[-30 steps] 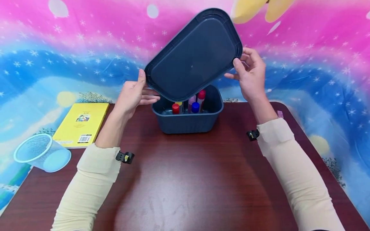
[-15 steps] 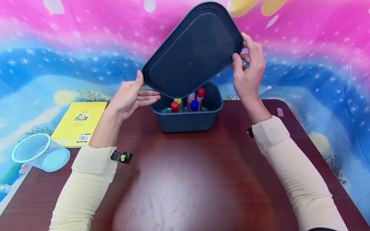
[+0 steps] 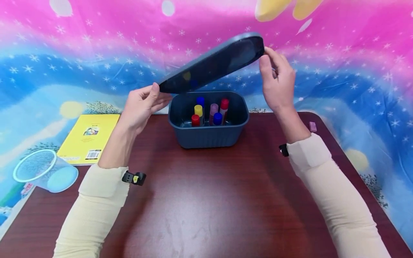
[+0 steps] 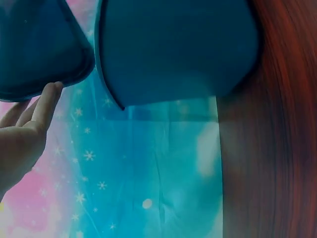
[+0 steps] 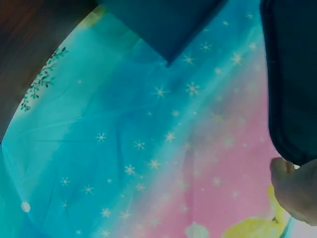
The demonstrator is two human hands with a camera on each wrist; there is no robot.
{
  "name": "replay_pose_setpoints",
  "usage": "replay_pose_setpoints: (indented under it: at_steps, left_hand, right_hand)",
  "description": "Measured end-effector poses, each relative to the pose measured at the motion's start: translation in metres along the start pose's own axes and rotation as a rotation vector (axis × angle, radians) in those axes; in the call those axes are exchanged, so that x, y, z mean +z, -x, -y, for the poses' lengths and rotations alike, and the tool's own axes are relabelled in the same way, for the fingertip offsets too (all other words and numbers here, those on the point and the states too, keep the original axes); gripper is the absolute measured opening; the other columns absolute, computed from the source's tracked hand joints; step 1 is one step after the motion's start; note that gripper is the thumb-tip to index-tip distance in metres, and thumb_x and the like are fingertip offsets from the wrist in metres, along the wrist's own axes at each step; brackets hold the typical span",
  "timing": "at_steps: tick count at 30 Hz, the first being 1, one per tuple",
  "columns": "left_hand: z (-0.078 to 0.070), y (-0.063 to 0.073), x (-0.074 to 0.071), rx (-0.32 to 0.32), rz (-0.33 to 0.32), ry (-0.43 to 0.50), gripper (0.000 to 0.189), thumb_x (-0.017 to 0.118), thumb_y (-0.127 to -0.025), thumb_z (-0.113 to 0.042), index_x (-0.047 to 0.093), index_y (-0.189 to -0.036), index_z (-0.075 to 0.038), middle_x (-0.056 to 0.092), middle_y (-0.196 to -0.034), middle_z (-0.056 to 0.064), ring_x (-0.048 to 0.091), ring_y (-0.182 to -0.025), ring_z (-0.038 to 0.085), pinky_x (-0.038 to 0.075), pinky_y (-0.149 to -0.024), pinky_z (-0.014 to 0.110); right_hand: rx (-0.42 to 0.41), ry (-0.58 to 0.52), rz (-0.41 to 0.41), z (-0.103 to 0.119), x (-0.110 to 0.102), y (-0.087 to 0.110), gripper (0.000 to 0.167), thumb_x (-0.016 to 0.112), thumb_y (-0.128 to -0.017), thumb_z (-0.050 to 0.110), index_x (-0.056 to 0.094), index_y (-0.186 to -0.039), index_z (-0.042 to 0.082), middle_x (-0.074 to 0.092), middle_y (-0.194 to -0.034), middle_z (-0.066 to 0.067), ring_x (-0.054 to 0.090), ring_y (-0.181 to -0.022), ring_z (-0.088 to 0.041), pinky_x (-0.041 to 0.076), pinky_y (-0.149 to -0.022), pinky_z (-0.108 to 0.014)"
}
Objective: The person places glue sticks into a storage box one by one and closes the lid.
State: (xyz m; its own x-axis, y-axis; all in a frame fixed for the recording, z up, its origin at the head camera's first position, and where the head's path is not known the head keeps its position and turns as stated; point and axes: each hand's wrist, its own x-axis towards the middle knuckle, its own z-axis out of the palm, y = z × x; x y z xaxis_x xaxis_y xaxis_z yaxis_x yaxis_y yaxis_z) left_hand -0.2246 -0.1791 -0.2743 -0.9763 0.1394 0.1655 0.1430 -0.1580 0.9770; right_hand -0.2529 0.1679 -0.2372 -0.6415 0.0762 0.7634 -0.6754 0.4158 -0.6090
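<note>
A dark blue-grey lid (image 3: 216,64) is held tilted above the matching open box (image 3: 209,138), its right end higher. My left hand (image 3: 140,109) holds the low left end, thumb on the near edge and fingers underneath; in the left wrist view, fingertips touch the lid's rim (image 4: 44,91). At the raised right end, my right hand (image 3: 280,84) pinches the rim between thumb and fingers. Several capped tubes stand inside the box, among them a yellow-capped tube (image 3: 198,110), a red-capped tube (image 3: 224,104) and a blue-capped tube (image 3: 217,119).
A yellow book (image 3: 90,138) lies at the table's left, with a light blue mesh cup (image 3: 48,170) on its side before it. Near the right edge sits a small pink block (image 3: 312,126). A patterned cloth (image 3: 129,46) hangs behind the brown table (image 3: 206,200).
The lid's raised right end has come down and the lid has tipped flatter, showing more of the tubes in the box. Both hands still hold it.
</note>
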Motion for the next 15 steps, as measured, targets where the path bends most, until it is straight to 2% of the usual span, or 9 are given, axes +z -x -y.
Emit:
replay_pose_setpoints:
  at_steps: [2, 4, 5, 8, 10, 12, 15]
  left_hand:
    - [0.001, 0.000, 0.000, 0.055, -0.014, -0.055, 0.048, 0.063, -0.100, -0.028, 0.060, -0.139, 0.000, 0.069, -0.122, 0.019, 0.063, -0.123, 0.029, 0.050, -0.099, 0.031]
    - [0.001, 0.001, 0.000, 0.094, -0.034, -0.146, 0.046, 0.065, -0.100, -0.026, 0.061, -0.140, -0.003, 0.071, -0.122, 0.015, 0.063, -0.122, 0.026, 0.049, -0.103, 0.030]
    - [0.001, 0.001, 0.000, 0.110, -0.044, -0.200, 0.047, 0.066, -0.099, -0.027, 0.061, -0.140, -0.004, 0.070, -0.123, 0.014, 0.063, -0.122, 0.023, 0.048, -0.104, 0.028]
    - [0.002, 0.003, 0.000, 0.133, -0.071, -0.347, 0.052, 0.069, -0.097, -0.034, 0.061, -0.141, -0.009, 0.067, -0.130, 0.013, 0.058, -0.128, 0.020, 0.046, -0.106, 0.030]
    - [0.003, 0.004, -0.001, 0.145, -0.086, -0.409, 0.056, 0.071, -0.094, -0.039, 0.061, -0.141, -0.011, 0.065, -0.134, 0.012, 0.055, -0.131, 0.019, 0.045, -0.105, 0.031]
    - [0.004, 0.005, -0.001, 0.147, -0.094, -0.393, 0.058, 0.073, -0.092, -0.040, 0.062, -0.140, -0.010, 0.064, -0.135, 0.013, 0.055, -0.131, 0.018, 0.047, -0.103, 0.030]
    - [0.007, 0.005, -0.002, 0.159, -0.111, -0.336, 0.057, 0.076, -0.090, -0.037, 0.064, -0.138, -0.009, 0.065, -0.132, 0.014, 0.060, -0.126, 0.018, 0.050, -0.099, 0.025]
  right_hand:
    - [0.031, -0.016, 0.036, 0.002, -0.005, 0.000, 0.048, 0.056, -0.102, 0.048, 0.072, -0.128, 0.010, 0.052, -0.079, 0.005, 0.046, -0.069, -0.009, 0.034, -0.063, -0.019]
    - [0.087, -0.031, 0.085, 0.004, -0.012, 0.001, 0.069, 0.054, -0.094, 0.069, 0.073, -0.125, 0.010, 0.042, -0.071, 0.002, 0.034, -0.062, -0.012, 0.025, -0.058, -0.025]
    - [0.125, -0.033, 0.113, 0.004, -0.015, 0.001, 0.077, 0.053, -0.090, 0.075, 0.072, -0.126, 0.010, 0.043, -0.071, 0.001, 0.034, -0.063, -0.012, 0.025, -0.058, -0.026]
    - [0.249, -0.030, 0.197, 0.005, -0.022, 0.004, 0.088, 0.056, -0.084, 0.080, 0.065, -0.137, 0.011, 0.059, -0.090, -0.005, 0.050, -0.079, -0.013, 0.036, -0.069, -0.023]
    - [0.309, -0.025, 0.251, 0.005, -0.025, 0.006, 0.086, 0.059, -0.086, 0.075, 0.057, -0.145, 0.013, 0.065, -0.116, -0.011, 0.058, -0.102, -0.015, 0.043, -0.085, -0.022]
    - [0.340, -0.042, 0.292, 0.003, -0.026, 0.009, 0.084, 0.063, -0.087, 0.070, 0.053, -0.149, 0.013, 0.059, -0.136, -0.014, 0.056, -0.119, -0.018, 0.044, -0.097, -0.025]
    - [0.351, -0.070, 0.356, -0.003, -0.030, 0.012, 0.080, 0.066, -0.089, 0.063, 0.050, -0.151, 0.014, 0.054, -0.144, -0.015, 0.054, -0.128, -0.021, 0.044, -0.103, -0.026]
